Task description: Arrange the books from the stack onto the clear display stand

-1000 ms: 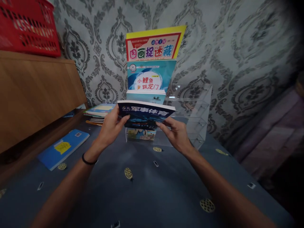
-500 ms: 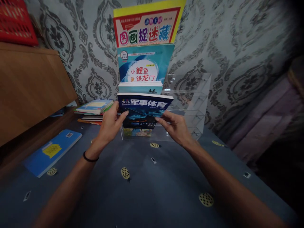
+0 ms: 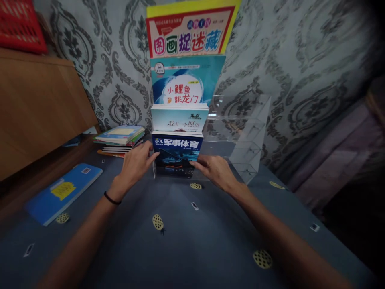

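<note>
A dark blue book stands upright in the lowest front tier of a clear acrylic book rack. My left hand grips its left edge, thumb on the front cover. On its right edge my right hand is closed the same way, with the fingers partly hidden. Behind it, rising in steps, are a pale book, a teal book and a tall yellow and red book. A black band circles my left wrist.
A stack of books lies left of the rack. Nearer to me lies a blue book on the dark patterned cloth. A wooden cabinet with a red basket on top is at left; curtain-like fabric hangs at right.
The dark blue book has moved down and back into the front tier, and more of the pale book shows above it. Both hands went down with it.
</note>
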`<state>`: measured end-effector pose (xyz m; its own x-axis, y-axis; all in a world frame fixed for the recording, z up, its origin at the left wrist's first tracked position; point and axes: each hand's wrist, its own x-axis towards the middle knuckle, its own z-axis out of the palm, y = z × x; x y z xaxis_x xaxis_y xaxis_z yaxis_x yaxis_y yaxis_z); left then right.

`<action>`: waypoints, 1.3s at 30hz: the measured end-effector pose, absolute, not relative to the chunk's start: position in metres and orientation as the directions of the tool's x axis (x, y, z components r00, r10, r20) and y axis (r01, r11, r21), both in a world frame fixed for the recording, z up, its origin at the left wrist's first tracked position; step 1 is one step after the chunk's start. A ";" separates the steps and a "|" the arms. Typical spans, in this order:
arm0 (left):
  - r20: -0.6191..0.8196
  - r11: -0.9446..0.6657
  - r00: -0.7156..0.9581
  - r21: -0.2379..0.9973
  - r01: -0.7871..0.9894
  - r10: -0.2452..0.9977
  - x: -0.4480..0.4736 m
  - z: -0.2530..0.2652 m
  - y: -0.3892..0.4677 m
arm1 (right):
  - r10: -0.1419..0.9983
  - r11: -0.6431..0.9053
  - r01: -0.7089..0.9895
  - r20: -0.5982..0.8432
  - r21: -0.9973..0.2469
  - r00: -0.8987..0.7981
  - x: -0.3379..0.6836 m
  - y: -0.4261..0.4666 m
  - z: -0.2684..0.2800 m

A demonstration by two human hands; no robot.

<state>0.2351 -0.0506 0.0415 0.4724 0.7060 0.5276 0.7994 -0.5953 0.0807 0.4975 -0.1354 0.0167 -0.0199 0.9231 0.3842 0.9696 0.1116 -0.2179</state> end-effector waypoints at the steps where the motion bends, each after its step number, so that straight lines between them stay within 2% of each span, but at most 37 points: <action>1: 0.510 -0.580 0.467 0.079 0.811 0.723 0.236 0.042 -0.052 | 0.924 0.103 0.970 0.382 -0.219 -0.011 0.497 -0.136 0.017; 7: 0.453 -0.574 0.482 0.085 0.814 0.750 0.241 0.040 -0.054 | 0.915 0.138 0.960 0.402 -0.242 -0.030 0.499 -0.136 0.014; 12: 0.420 -0.571 0.483 0.111 0.813 0.769 0.243 0.039 -0.055 | 0.932 0.082 0.963 0.362 -0.256 0.017 0.496 -0.133 0.009; 19: 0.376 -0.534 0.472 0.074 0.842 0.798 0.246 0.041 -0.059 | 0.939 0.046 0.981 0.342 -0.191 0.023 0.492 -0.135 0.011; 31: 0.277 -0.484 0.444 0.094 0.870 0.852 0.251 0.049 -0.064 | 0.955 -0.018 0.992 0.291 -0.127 0.054 0.491 -0.133 0.009; 39: 0.296 -0.538 0.487 0.121 0.834 0.821 0.247 0.041 -0.061 | 0.953 0.056 0.968 0.302 -0.244 0.020 0.498 -0.128 -0.007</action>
<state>0.2474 -0.0605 0.0415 0.4874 0.8214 0.2962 0.8340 -0.5384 0.1208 0.4984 -0.1276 -0.0070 0.0205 0.9531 0.3020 0.9682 0.0564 -0.2436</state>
